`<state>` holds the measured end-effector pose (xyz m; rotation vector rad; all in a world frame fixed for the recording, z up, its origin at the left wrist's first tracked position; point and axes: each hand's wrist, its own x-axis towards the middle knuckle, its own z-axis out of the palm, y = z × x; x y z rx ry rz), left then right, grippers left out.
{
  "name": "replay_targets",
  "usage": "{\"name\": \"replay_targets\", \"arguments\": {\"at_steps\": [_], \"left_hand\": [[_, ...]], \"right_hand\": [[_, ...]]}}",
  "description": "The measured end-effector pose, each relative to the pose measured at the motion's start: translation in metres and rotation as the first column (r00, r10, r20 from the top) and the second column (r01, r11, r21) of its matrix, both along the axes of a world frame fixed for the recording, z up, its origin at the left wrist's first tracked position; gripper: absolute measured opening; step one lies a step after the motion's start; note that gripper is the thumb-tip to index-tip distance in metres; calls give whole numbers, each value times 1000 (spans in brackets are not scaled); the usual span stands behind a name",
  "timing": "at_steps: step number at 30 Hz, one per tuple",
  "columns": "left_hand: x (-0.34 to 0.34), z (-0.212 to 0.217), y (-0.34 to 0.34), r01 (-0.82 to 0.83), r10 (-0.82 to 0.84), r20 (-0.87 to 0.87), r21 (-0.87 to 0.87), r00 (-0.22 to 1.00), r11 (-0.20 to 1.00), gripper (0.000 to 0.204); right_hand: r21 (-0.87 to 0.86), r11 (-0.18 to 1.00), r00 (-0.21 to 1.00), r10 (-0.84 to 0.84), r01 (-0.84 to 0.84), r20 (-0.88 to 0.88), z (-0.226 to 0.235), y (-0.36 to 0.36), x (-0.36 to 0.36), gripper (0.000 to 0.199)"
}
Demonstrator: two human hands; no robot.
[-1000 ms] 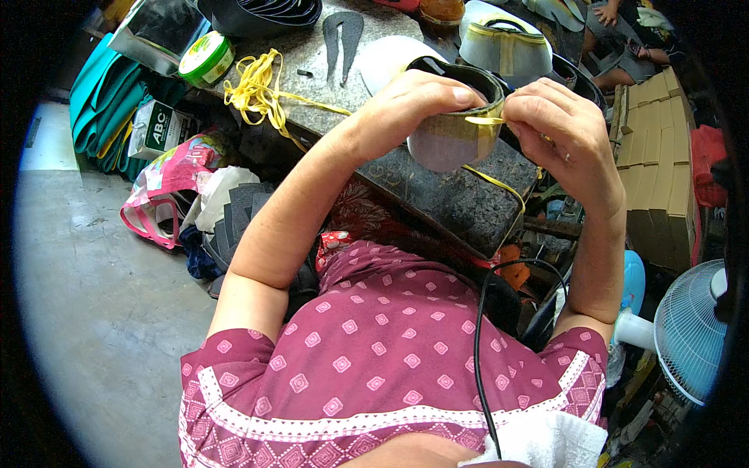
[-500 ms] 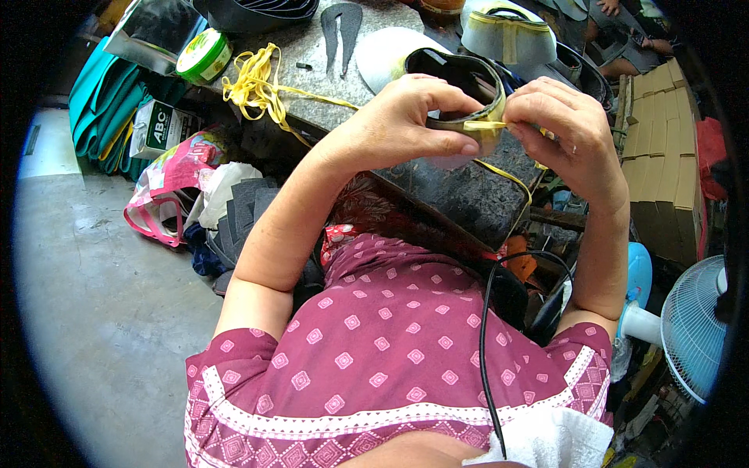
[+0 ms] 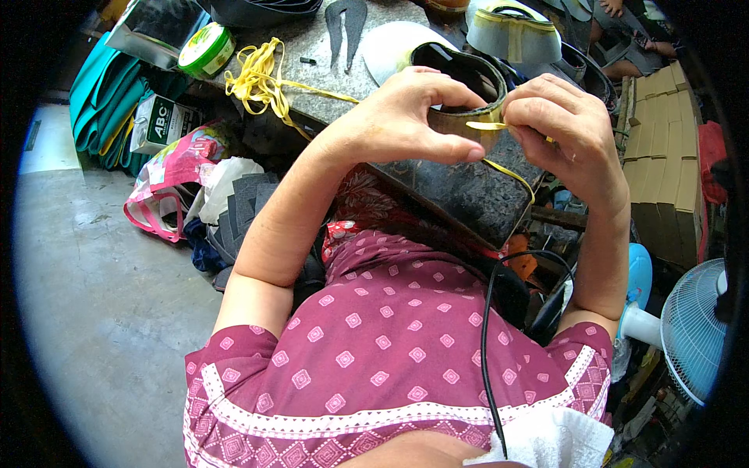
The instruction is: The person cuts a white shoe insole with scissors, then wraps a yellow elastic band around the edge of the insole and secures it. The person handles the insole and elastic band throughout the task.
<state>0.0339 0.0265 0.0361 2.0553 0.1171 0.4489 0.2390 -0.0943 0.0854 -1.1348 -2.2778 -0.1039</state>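
Note:
My left hand (image 3: 394,117) holds what looks like a shoe upper (image 3: 460,69), with a dark lining, its opening facing up. The fingers reach into the opening while the thumb stays outside, along the near side. My right hand (image 3: 568,132) is pinched at the near right edge of the upper, on the end of a narrow yellow ribbon (image 3: 485,125). More of this ribbon hangs in a loop below the hands. A loose tangle of yellow ribbon (image 3: 256,78) lies on the stone-topped table (image 3: 308,101), one strand running toward my left wrist.
Another pale upper with yellow trim (image 3: 515,35) stands at the back. A green-lidded tub (image 3: 207,51) and a dark cut piece (image 3: 346,31) lie on the table. Cartons (image 3: 663,156) and a fan (image 3: 694,327) are at right; a pink bag (image 3: 168,187) sits left. A black cable crosses my front.
The ribbon end by my right fingers now stands away from the upper's edge, and my left thumb has shifted slightly. Both hands stay in nearly the same place.

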Motion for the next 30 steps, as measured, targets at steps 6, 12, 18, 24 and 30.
{"name": "replay_targets", "arguments": {"at_steps": [6, 12, 18, 24, 30], "left_hand": [[8, -10, -2, -66, 48, 168, 104, 985, 992, 28], [3, -18, -7, -120, 89, 169, 184, 982, 976, 20], [-2, -22, -7, -88, 65, 165, 141, 984, 986, 26], [1, -22, -5, -127, 98, 180, 156, 979, 979, 31], [-2, -17, -6, -96, 64, 159, 199, 985, 975, 31]], "right_hand": [[-5, 1000, 999, 9, -9, 41, 3, 2, -3, 21], [-76, 997, 998, 23, -19, 53, -1, -2, -2, 21], [-93, 995, 997, -34, 28, -63, -6, -6, -4, 23], [-95, 993, 980, 46, -65, -195, 3, -11, -9, 20], [-90, 996, 992, 4, -15, -122, -6, -3, -8, 20]]}}
